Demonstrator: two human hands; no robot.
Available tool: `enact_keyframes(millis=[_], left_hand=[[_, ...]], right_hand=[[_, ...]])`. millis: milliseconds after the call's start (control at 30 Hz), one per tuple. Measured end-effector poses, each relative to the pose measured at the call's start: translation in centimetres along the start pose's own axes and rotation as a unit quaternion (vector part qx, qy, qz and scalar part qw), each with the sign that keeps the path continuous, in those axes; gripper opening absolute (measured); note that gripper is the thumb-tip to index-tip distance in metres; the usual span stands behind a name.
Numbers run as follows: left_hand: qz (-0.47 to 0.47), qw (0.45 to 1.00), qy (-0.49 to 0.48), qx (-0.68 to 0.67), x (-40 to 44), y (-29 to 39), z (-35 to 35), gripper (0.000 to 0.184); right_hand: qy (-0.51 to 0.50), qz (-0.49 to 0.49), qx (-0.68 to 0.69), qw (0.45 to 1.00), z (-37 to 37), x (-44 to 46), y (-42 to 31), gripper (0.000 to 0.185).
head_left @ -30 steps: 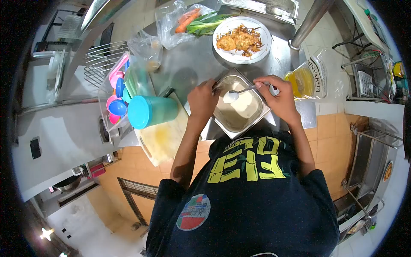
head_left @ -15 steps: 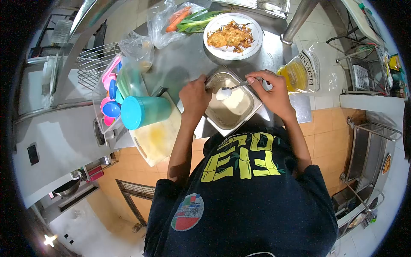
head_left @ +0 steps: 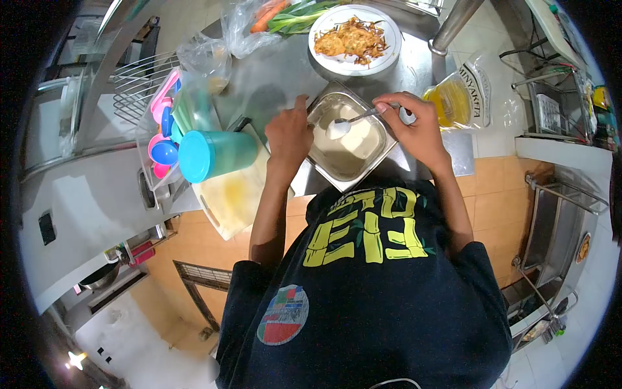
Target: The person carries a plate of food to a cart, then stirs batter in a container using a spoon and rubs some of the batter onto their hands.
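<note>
Your right hand (head_left: 411,123) is closed on the handle of a spoon (head_left: 361,118), thumb and forefinger pinching it, just right of the frame's upper centre. The spoon slants down and left from your fingers, so its bowl, with something white in it, sits over the middle of the metal pan (head_left: 370,166). A pale mixture (head_left: 353,148) lies in that pan. Your left hand (head_left: 290,135) is at the pan's left edge, a finger pointing up the frame — whether its fingers clamp the rim, you cannot tell from here, as they are partly hidden.

To the right of your right hand, near it, lies a clear pouch (head_left: 449,105) of yellow liquid; its dark lettering reads "MINYAKITA". Your dark shirt (head_left: 382,324) fills the lower centre with large yellow letters that look inverted from this view, and a round multicoloured emblem (head_left: 283,316) whose small writing is too fine to read.

Above the pan, at the top of the frame, a white plate (head_left: 355,69) carries browned fried food (head_left: 353,43). Left of your left hand, a teal lidded container (head_left: 220,157) lies over a pale cutting board (head_left: 223,207) — both at the left of the steel surface (head_left: 269,84).
</note>
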State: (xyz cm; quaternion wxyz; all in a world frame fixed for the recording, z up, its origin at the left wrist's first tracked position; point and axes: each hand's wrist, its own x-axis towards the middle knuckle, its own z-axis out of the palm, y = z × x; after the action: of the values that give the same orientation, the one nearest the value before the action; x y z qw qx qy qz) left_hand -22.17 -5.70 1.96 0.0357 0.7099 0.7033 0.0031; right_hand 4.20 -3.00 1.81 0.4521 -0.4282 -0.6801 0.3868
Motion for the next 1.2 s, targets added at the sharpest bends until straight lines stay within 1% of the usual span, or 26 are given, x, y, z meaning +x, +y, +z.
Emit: enact_keyframes(millis=[67, 167, 233, 367, 500, 600, 633, 700, 800, 867, 967, 1100, 1200], left_hand=[[0.011, 1.000, 0.019, -0.019, 0.1, -0.3, 0.3, 0.045], [0.007, 0.999, 0.029, -0.023, 0.1, -0.3, 0.3, 0.034], [0.000, 1.000, 0.024, -0.012, 0.0, -0.2, 0.1, 0.030], [-0.008, 1.000, 0.018, 0.008, 0.3, 0.1, -0.5, 0.031], [-0.036, 0.999, 0.001, 0.011, 0.6, 0.4, -0.7, 0.036], [-0.015, 0.999, -0.034, -0.003, 0.6, 0.0, -1.4, 0.027], [0.024, 0.999, -0.011, -0.042, 0.7, -0.3, -1.3, 0.026], [0.098, 0.987, 0.035, -0.120, 0.6, -1.0, -0.8, 0.031], [0.076, 0.989, 0.041, -0.116, 0.9, -0.4, -0.2, 0.045], [0.054, 0.992, 0.036, -0.112, 1.3, -0.2, 0.2, 0.041], [0.037, 0.993, 0.041, -0.104, 1.6, 0.4, 0.3, 0.036], [0.005, 0.995, 0.056, -0.077, 1.6, 1.0, 0.5, 0.028], [-0.012, 0.991, 0.076, -0.105, 1.6, 1.2, 0.8, 0.027]], right_hand=[[-0.017, 0.028, 0.003, 0.999, -0.3, -0.1, -0.7, 0.013], [-0.009, 0.004, -0.007, 1.000, -0.3, -0.1, -0.4, 0.013], [-0.016, 0.004, -0.014, 1.000, -0.3, -0.1, -0.5, 0.012], [0.015, -0.033, 0.005, 0.999, -0.1, -0.1, -0.2, 0.014], [0.023, -0.030, -0.004, 0.999, -0.4, -0.2, 0.1, 0.014], [0.017, -0.020, -0.005, 1.000, -0.7, -0.2, -0.4, 0.013], [0.009, -0.015, -0.008, 1.000, -0.9, -0.2, -0.8, 0.013], [0.000, -0.009, -0.010, 1.000, -1.0, -0.2, -0.9, 0.012], [0.000, -0.017, -0.006, 1.000, -0.8, -0.2, -0.5, 0.012], [0.004, -0.031, -0.001, 1.000, -0.8, -0.2, -0.4, 0.013], [-0.007, -0.003, -0.009, 1.000, -1.0, -0.2, -1.0, 0.013], [-0.010, -0.002, -0.008, 1.000, -0.8, -0.1, -0.9, 0.013], [-0.008, -0.006, -0.010, 1.000, -0.7, -0.2, -0.7, 0.013]])
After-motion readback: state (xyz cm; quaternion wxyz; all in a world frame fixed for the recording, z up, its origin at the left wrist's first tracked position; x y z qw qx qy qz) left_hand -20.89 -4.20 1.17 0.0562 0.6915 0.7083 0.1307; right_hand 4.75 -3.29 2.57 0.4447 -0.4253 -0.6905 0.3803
